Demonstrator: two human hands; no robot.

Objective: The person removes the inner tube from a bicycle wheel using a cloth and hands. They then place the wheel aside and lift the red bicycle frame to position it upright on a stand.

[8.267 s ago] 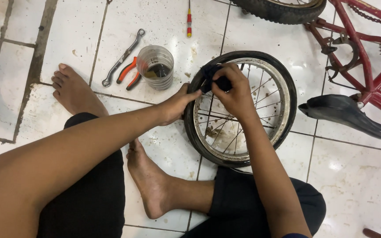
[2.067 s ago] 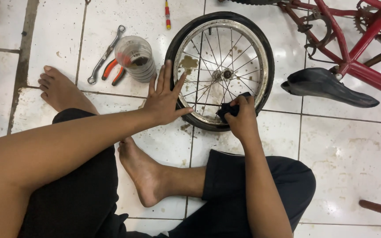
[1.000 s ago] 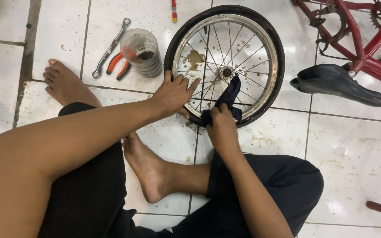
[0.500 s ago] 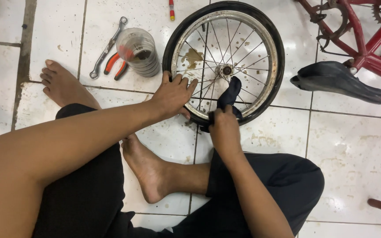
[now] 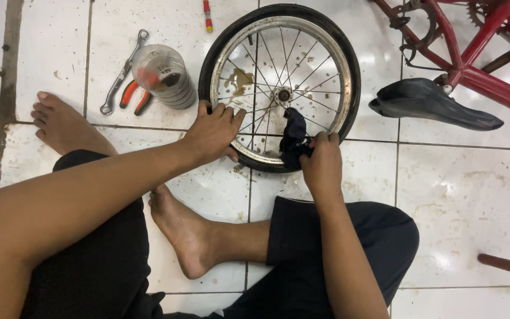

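1. Seen from above, a person sits on a white tiled floor (image 5: pixel 461 195) with legs folded. Both forearms reach away from the camera toward a small bicycle wheel (image 5: pixel 280 85) lying flat on the tiles.
2. Hidden or cut off: the red bicycle frame (image 5: pixel 473 53) leaves the picture at the top right, so only part of its tubes and chainring show. The red and yellow tool (image 5: pixel 208 15) at the top edge is cut off. A dark rod (image 5: pixel 506 264) enters from the right edge; what it is cannot be made out. The pliers with orange handles (image 5: pixel 132 97) lie partly behind a clear plastic container (image 5: pixel 163 77), and its contents are blurred.
3. The wheel sits just in front of the person's knees. It has a black tyre, a dull silver rim with brown stains, thin spokes and a small hub.
4. The left hand (image 5: pixel 215 131) rests on the near left part of the tyre and rim, fingers slightly spread and curled over the edge.
5. The right hand (image 5: pixel 323 162) pinches a dark cloth (image 5: pixel 293 137) between thumb and fingers, pressing it against the rim's near edge. The cloth stands up over the spokes, hiding part of them.
6. A silver wrench (image 5: pixel 122 74) lies beside the pliers. A black bicycle saddle (image 5: pixel 432 103) lies on the floor to the right of the wheel.
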